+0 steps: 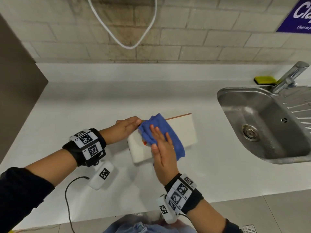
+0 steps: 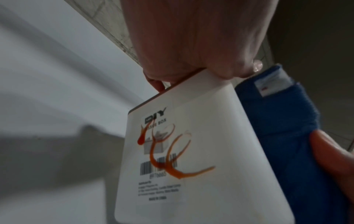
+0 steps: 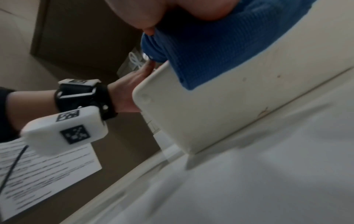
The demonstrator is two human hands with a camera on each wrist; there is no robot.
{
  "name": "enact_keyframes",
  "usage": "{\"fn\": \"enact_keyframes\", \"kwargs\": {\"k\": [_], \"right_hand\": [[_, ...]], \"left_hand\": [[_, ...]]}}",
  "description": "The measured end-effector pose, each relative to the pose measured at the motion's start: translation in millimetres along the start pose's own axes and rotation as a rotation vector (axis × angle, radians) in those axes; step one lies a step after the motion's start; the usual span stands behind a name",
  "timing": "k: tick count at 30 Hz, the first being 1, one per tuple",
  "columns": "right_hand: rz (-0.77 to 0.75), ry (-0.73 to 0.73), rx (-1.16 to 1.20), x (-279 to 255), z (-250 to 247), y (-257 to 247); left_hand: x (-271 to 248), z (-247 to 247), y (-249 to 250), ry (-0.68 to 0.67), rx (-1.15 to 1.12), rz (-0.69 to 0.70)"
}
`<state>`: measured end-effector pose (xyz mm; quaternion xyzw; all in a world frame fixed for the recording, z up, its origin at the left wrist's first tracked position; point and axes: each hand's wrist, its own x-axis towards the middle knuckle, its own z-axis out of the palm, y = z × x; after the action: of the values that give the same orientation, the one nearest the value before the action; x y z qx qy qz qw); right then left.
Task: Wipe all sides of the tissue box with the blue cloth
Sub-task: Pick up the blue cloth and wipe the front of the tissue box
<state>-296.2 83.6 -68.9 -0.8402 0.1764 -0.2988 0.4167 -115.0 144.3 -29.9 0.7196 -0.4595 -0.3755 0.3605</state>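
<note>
Tissue box (image 1: 180, 130) sits on the white counter (image 1: 84, 101), left of the steel sink (image 1: 262, 125). Left hand (image 1: 125, 127) grips the box's far left edge, fingers curled over the top rim. Right hand (image 1: 162, 148) lies flat, fingers straight, pressing the blue cloth (image 1: 161, 132) onto the upward face. Left wrist view: orange-red streaks (image 2: 164, 153) across the label on the box's end face, cloth just beside that face. Yellow sponge (image 1: 265, 80) behind the sink, by the tap (image 1: 289, 78).
</note>
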Motion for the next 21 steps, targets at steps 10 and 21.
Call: {"fn": "enact_keyframes", "kwargs": {"k": [10,21], "right_hand": [[0.04,-0.391,0.154,-2,-30,8],[0.604,0.124,1.223,11,-119,-3]], "left_hand": [[5,-8,-4,-0.124,-0.03,-0.001],[0,-3,3,-0.057,0.209,0.066]]}}
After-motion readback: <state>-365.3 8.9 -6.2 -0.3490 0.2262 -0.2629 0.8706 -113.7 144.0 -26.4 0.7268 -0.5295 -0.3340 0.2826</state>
